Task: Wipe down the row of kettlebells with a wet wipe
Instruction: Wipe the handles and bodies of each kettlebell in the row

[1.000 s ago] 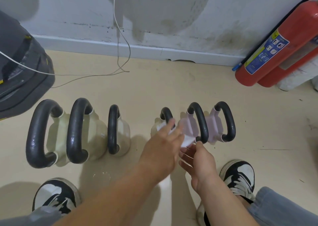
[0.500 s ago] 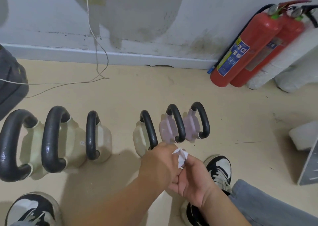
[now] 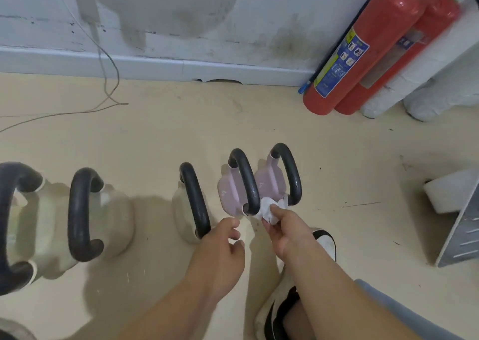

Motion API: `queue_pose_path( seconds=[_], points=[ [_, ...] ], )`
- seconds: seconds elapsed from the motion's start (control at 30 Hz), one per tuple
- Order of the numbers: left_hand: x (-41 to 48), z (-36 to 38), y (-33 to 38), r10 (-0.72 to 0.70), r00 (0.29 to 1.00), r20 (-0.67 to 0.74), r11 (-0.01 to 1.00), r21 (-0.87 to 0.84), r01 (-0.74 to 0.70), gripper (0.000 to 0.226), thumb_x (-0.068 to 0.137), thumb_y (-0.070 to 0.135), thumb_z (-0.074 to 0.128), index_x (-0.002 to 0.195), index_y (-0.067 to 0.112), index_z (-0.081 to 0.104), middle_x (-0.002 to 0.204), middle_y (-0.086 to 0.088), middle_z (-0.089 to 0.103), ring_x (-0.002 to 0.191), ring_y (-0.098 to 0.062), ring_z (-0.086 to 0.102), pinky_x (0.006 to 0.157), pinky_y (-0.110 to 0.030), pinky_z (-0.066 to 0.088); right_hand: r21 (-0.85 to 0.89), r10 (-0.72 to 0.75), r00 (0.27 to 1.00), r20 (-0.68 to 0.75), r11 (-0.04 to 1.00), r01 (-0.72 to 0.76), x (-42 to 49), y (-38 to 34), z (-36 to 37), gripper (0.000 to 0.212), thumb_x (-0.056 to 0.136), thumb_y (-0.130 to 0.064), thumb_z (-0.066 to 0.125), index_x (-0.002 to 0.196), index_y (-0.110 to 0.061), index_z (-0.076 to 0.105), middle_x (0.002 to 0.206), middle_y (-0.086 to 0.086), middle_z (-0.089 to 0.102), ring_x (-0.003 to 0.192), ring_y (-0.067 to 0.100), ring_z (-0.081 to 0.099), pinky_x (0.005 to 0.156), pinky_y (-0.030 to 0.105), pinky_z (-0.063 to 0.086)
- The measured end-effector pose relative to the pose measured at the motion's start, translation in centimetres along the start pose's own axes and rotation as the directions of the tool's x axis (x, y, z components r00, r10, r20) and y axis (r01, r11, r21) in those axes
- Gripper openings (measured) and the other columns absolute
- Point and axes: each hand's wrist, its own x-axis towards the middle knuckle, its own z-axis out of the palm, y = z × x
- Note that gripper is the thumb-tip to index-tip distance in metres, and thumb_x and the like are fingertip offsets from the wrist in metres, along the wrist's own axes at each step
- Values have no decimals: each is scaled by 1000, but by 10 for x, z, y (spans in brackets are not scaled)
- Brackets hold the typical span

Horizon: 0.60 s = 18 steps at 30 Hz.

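Pinching a crumpled white wet wipe [image 3: 268, 208], the right hand [image 3: 287, 232] presses it between two pale pink kettlebells [image 3: 229, 193]. Left hand [image 3: 223, 251], loosely curled, holds nothing.

Right hand [image 3: 286, 227] presses crumpled wet wipe [image 3: 269, 208] against pink kettlebell [image 3: 269, 184].

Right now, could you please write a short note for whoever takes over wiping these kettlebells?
Right hand: pinches the crumpled wipe at the near ends of the inner pink kettlebell and end pink kettlebell.
Left hand: loosely curled, holding nothing, beside the small cream kettlebell.
Further left: big cream kettlebell, then edge kettlebell, partly out of frame.
Done: cannot tell which are already wiped.
Left: probably finish the pink pair, then check the cream ones.
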Motion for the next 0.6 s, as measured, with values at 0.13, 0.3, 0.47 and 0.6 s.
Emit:
queue_pose_path(
  seconds=[0.13, 0.3, 0.47, 0.6],
  points=[
    [4, -2, -7, 77, 993, 87, 987, 133, -88, 33, 98, 20, 52, 122, 43, 52, 111, 22, 58, 80, -3, 61, 74, -19, 51, 172, -29, 999, -45, 984, 37, 23, 4, 19, 35, 97, -9, 71, 131, -9, 65, 118, 8, 75, 95, 21, 76, 95, 32, 60],
    [8, 3, -12, 119, 979, 167, 973, 179, -149, 17, 94, 23, 51, 107, 30, 59, 95, 3, 68, 79, -14, 64, 81, -37, 56, 248, -67, 986, -156, 963, 105, 38, 8, 23, 29, 92, -15, 79, 117, -6, 66, 106, 9, 75, 76, 20, 76, 88, 33, 63],
    [6, 10, -18, 146, 968, 202, 967, 178, -183, 13, 89, 24, 48, 98, 22, 56, 87, -10, 66, 60, -13, 49, 69, -45, 53, 67, -146, 966, -211, 984, 163, 53, 19, 4, 44, 85, -15, 87, 118, 1, 63, 113, 13, 70, 77, 28, 73, 91, 41, 63],
    [3, 12, -24, 145, 966, 214, 973, 147, -178, 18, 95, 16, 52, 105, 25, 64, 89, -3, 67, 66, -4, 47, 75, -29, 51, -115, -123, 969, -213, 988, 100, 73, 14, -7, 41, 89, -17, 82, 121, 0, 62, 108, 16, 71, 86, 29, 73, 76, 37, 66]
  ],
)
